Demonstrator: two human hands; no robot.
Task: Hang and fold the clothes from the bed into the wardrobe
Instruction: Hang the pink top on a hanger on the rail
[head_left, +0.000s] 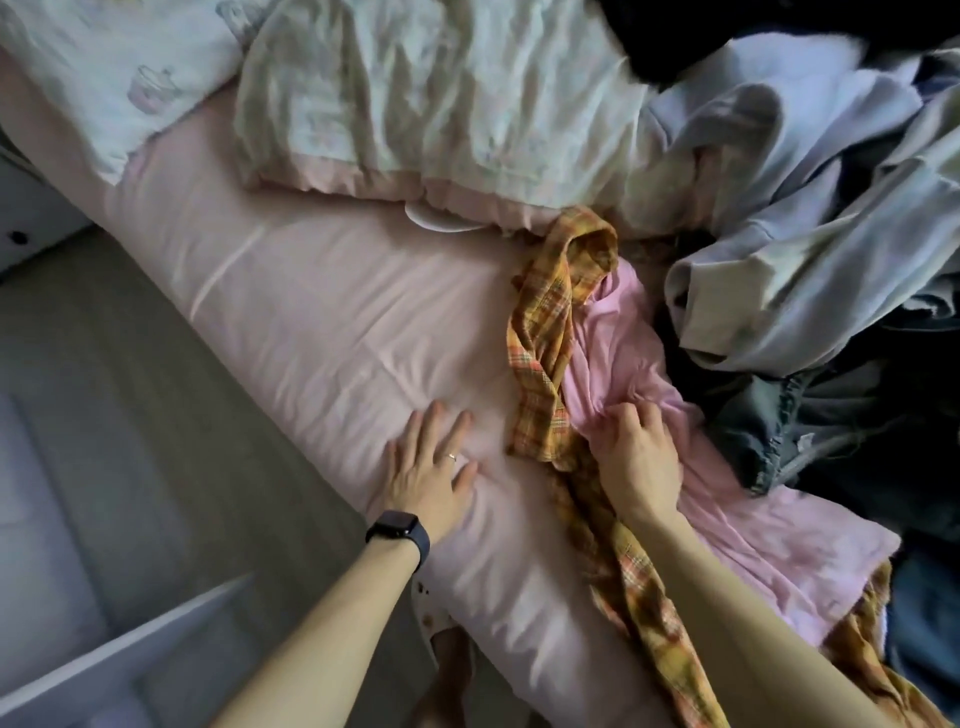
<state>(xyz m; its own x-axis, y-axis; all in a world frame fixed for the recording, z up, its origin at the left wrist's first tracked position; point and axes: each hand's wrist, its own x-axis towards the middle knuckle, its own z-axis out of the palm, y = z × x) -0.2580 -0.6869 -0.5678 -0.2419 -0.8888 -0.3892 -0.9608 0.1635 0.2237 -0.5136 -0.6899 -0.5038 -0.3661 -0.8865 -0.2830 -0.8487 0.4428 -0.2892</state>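
Observation:
A pink garment (623, 338) lies crumpled on the bed's pale pink sheet (322, 332), with a yellow-orange plaid garment (545, 332) twisted along its left side and running down under my right forearm. My right hand (639, 457) rests on the pink garment with its fingers curled into the fabric, bunching it. My left hand (431, 467), with a ring and a dark watch on the wrist, lies flat with spread fingers on the bare sheet to the left of the plaid garment.
A heap of clothes fills the right side: light grey-lilac pieces (810, 171), dark grey items (779, 415) and denim (919, 623). A rumpled pale quilt (415, 98) covers the far side. The grey floor (104, 389) and a white panel edge (104, 670) are at left.

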